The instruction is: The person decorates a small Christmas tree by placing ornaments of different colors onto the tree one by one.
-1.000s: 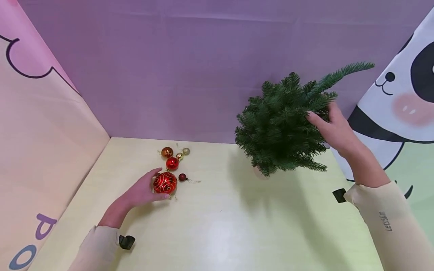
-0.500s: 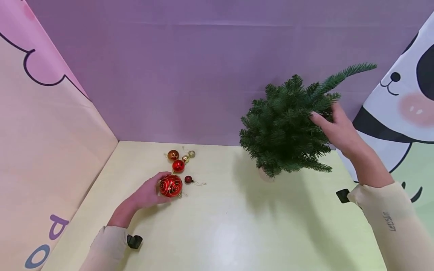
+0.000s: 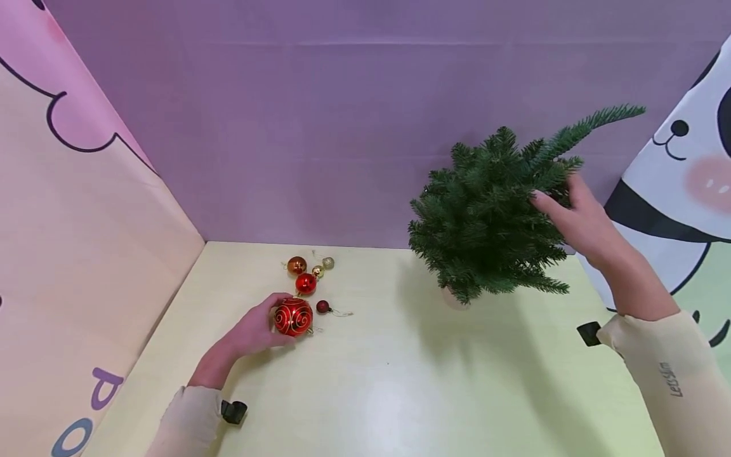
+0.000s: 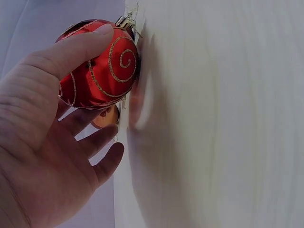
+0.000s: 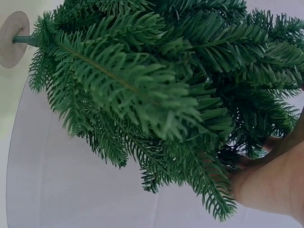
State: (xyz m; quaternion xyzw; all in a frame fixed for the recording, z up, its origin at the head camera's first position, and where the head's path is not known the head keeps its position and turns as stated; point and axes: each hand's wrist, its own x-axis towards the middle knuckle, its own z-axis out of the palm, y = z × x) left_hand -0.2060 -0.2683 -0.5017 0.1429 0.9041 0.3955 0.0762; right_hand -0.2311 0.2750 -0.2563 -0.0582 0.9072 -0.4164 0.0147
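A large red bauble [image 3: 294, 317] with gold glitter swirls is low over the table [image 3: 342, 393], on the left. My left hand [image 3: 251, 333] holds it between thumb and forefinger; in the left wrist view the thumb [image 4: 88, 47] lies across its side near the gold cap, and the other fingers spread loosely below. On the right, a small artificial Christmas tree [image 3: 491, 222] leans to the right. My right hand [image 3: 591, 231] grips its upper part, thumb on the near side, most fingers hidden among the branches. The tree's round base [image 5: 14, 38] shows in the right wrist view.
Beyond the large bauble lie a plain red bauble [image 3: 306, 284], an orange-brown one [image 3: 296, 265], a small gold one [image 3: 318, 271] and a glittery one [image 3: 328, 263]. A dark red bauble [image 3: 323, 307] with a string is to its right. A purple backdrop [image 3: 342, 127] closes the rear.
The head view has shifted slightly, so everything appears farther right. The large bauble has turned a little in my left fingers, its cap now pointing more to the right. My right hand stays on the tree.
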